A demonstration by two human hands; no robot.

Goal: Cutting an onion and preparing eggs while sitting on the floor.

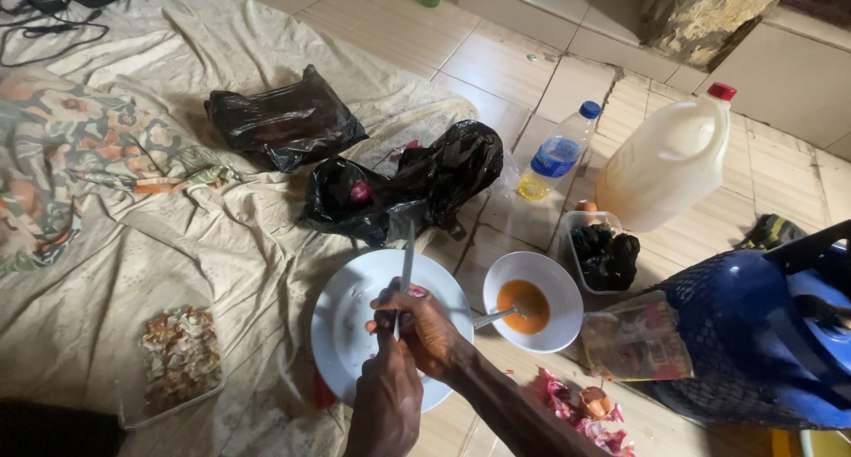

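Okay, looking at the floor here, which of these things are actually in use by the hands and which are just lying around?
In use:
left hand and right hand, together over the round white plate
long silver knife, gripped upright
small pink piece at the fingers

Lying about:
white bowl of orange liquid with a spoon
crumpled black plastic bags
clear plastic bottle with blue cap
large white jug with red cap

Two black bags (288,120) (403,187), one plate (350,311), one bowl (554,284), one bottle (558,151), one jug (665,164).
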